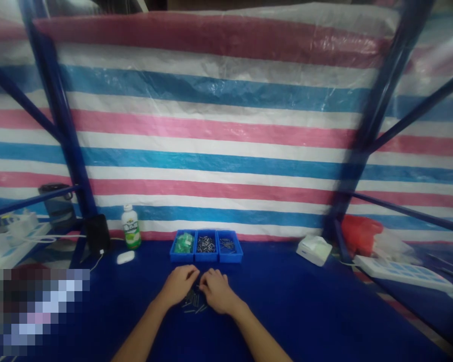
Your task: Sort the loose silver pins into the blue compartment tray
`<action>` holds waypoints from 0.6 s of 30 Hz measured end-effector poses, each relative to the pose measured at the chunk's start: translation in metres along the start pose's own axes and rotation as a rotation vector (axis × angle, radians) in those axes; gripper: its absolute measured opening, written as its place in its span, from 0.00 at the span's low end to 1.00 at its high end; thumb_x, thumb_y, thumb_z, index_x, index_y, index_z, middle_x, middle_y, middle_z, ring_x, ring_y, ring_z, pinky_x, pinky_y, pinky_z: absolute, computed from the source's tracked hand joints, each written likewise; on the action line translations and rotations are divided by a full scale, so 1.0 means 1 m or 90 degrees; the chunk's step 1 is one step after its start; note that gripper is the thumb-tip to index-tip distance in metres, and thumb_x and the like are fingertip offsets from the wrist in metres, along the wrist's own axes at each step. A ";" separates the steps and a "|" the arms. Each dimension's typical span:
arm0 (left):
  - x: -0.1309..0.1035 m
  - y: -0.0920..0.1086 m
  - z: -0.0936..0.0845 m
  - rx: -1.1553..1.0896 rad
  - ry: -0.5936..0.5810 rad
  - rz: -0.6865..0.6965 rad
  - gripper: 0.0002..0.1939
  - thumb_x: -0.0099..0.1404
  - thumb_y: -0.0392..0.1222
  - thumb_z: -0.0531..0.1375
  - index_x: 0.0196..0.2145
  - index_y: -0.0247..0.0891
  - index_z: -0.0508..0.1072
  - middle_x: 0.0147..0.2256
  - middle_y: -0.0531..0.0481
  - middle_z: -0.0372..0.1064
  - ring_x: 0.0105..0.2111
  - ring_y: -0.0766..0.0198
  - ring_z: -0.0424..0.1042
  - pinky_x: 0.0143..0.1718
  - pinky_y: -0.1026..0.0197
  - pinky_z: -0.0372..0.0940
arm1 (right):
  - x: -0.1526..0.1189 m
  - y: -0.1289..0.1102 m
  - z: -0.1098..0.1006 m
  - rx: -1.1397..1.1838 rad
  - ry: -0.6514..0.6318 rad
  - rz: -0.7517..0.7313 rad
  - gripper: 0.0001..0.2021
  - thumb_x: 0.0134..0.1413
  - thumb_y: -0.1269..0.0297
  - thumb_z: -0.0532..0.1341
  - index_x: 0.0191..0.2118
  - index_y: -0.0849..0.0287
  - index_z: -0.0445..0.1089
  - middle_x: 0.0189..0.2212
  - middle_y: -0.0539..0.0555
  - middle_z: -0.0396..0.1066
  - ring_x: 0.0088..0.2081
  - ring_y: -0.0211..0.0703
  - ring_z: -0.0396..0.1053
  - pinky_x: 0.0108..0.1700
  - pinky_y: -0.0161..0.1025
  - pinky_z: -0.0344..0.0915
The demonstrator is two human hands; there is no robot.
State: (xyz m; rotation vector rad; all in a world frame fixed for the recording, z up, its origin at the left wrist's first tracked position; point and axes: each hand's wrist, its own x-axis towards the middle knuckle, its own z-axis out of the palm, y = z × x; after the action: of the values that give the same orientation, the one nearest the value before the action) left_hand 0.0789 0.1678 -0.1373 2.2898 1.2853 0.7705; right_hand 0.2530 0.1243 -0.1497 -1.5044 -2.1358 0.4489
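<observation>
My left hand (178,285) and my right hand (218,290) are close together over the blue table, fingers curled into pinches that face each other. A tiny light-coloured bit shows at the right fingertips, but I cannot make out what either hand holds. Beneath and between them lies a loose pile of thin metal pins (195,303). Just beyond the fingers stand three blue bins side by side. Green pieces (184,243) fill the left bin, short dark and shiny metal pieces (206,244) the middle one, and thin metal pins (227,246) the right one.
A white bottle with a green label (131,227), a white oval case (126,257) and a black device (97,235) stand at the left. To the right are a tissue pack (314,250), a power strip (403,274) and a red bag (360,235). Striped sheeting (219,136) hangs behind.
</observation>
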 end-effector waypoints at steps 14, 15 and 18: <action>-0.002 0.010 -0.005 -0.120 -0.027 0.049 0.18 0.68 0.50 0.50 0.29 0.37 0.72 0.29 0.52 0.72 0.31 0.63 0.68 0.35 0.64 0.59 | 0.007 -0.006 -0.012 0.235 0.187 0.042 0.08 0.56 0.65 0.58 0.38 0.55 0.75 0.35 0.52 0.76 0.41 0.45 0.70 0.46 0.40 0.60; -0.002 0.010 -0.005 -0.128 -0.025 0.045 0.18 0.68 0.50 0.50 0.29 0.37 0.72 0.30 0.52 0.72 0.32 0.63 0.68 0.36 0.64 0.60 | 0.008 -0.006 -0.012 0.258 0.194 0.041 0.08 0.55 0.65 0.58 0.37 0.56 0.75 0.35 0.52 0.77 0.41 0.46 0.70 0.46 0.40 0.61; 0.001 0.006 -0.004 -0.170 -0.019 0.023 0.19 0.68 0.51 0.50 0.30 0.37 0.72 0.29 0.51 0.72 0.32 0.62 0.69 0.36 0.63 0.61 | 0.012 -0.004 -0.010 0.322 0.196 0.018 0.09 0.54 0.65 0.60 0.38 0.56 0.77 0.36 0.52 0.78 0.40 0.46 0.71 0.47 0.40 0.62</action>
State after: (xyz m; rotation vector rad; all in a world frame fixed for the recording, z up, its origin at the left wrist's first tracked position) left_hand 0.0808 0.1658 -0.1309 2.1066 1.0594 0.8616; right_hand 0.2519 0.1339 -0.1367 -1.2204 -1.6104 0.6612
